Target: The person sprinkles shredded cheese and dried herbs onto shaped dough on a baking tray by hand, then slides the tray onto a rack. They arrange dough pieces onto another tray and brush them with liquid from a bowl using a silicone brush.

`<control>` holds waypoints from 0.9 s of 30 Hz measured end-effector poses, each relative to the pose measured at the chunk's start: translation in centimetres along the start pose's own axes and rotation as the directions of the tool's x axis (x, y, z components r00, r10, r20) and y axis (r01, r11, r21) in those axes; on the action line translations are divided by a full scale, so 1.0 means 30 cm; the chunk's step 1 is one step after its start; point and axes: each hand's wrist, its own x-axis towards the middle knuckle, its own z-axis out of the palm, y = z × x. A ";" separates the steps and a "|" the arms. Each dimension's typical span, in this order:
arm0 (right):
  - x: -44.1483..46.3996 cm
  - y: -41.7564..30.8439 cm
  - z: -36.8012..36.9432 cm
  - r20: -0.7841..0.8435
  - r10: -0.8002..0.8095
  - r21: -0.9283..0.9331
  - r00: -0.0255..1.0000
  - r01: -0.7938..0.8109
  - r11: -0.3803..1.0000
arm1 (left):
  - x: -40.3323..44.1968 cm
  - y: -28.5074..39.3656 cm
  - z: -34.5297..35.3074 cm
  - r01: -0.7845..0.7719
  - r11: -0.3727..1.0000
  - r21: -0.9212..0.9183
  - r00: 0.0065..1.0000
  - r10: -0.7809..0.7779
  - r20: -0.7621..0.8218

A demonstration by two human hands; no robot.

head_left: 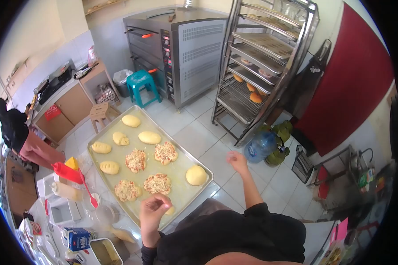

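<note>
My left hand [154, 214] is over the near edge of a metal baking tray [184, 152], thumb and fingers closed in a pinch; what they hold, if anything, is too small to make out. Beside the fingertips, a small pale dough piece [170, 210] shows, partly hidden. My right hand [238, 162] is held out past the tray's right side, over the floor, fingers loosely apart with nothing in them. On the tray sit several buns topped with shredded cheese and red sauce [157, 183], a round plain bun [196, 175] and several shaped dough pieces [150, 137].
Left of the tray are a red squeeze bottle [68, 172], a red brush [93, 198], a milk carton [77, 238] and a loaf tin [106, 252]. Beyond stand an oven [199, 57], a teal stool [141, 81] and a tray rack [256, 66]. Another person [17, 128] works far left.
</note>
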 end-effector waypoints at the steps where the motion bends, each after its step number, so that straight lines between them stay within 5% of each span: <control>1: 0.029 0.002 0.014 -0.034 -0.053 0.033 0.998 0.054 0.998 | -0.011 -0.042 -0.003 0.099 0.994 0.054 0.995 -0.098 -0.024; 3: 0.131 -0.013 0.061 -0.087 -0.151 0.103 0.985 0.159 0.982 | -0.033 -0.114 0.014 0.307 0.941 0.143 0.950 -0.294 -0.104; 4: 0.184 -0.083 0.052 0.117 -0.016 0.092 0.993 0.005 0.996 | -0.032 -0.126 0.038 0.304 0.893 0.332 0.951 -0.302 -0.060; 5: 0.240 -0.154 0.051 0.322 0.118 0.041 0.939 -0.138 0.990 | -0.031 -0.156 0.053 0.394 0.860 0.325 0.914 -0.404 -0.040; 7: 0.360 -0.144 0.172 0.431 0.048 0.139 0.901 -0.119 0.983 | -0.026 -0.268 0.071 0.559 0.775 0.295 0.811 -0.585 0.002; 8: 0.419 -0.137 0.237 0.474 0.006 0.187 0.881 -0.108 0.976 | -0.036 -0.348 0.081 0.470 0.836 0.283 0.861 -0.505 0.059; 11: 0.515 -0.112 0.450 0.532 -0.265 0.374 0.804 0.058 0.925 | -0.048 -0.556 0.112 0.673 0.680 0.290 0.722 -0.689 -0.060; 14: 0.558 -0.177 0.582 0.677 -0.232 0.407 0.698 -0.092 0.909 | -0.052 -0.710 0.189 0.743 0.659 -0.112 0.588 -0.724 -0.361; 17: 0.633 -0.224 0.770 0.654 -0.262 0.362 0.710 0.012 0.932 | -0.063 -0.842 0.239 0.614 0.617 -0.493 0.328 -0.767 -0.551; 18: 0.649 -0.242 0.817 0.624 -0.276 0.358 0.731 0.047 0.933 | -0.080 -0.890 0.219 0.493 0.618 -0.612 0.457 -0.783 -0.422; 22: 0.652 -0.286 0.915 0.445 -0.429 0.340 0.786 0.294 0.893 | -0.009 -0.875 0.306 0.108 0.738 -0.666 0.442 -0.636 -0.633; 23: 0.645 -0.282 0.923 0.385 -0.489 0.327 0.783 0.379 0.865 | 0.018 -0.843 0.338 0.064 0.771 -0.634 0.283 -0.623 -0.729; 27: 0.566 -0.308 0.873 0.388 -0.271 0.351 0.881 0.131 0.927 | -0.004 -0.885 0.288 0.009 0.906 -0.423 0.128 -0.420 -0.898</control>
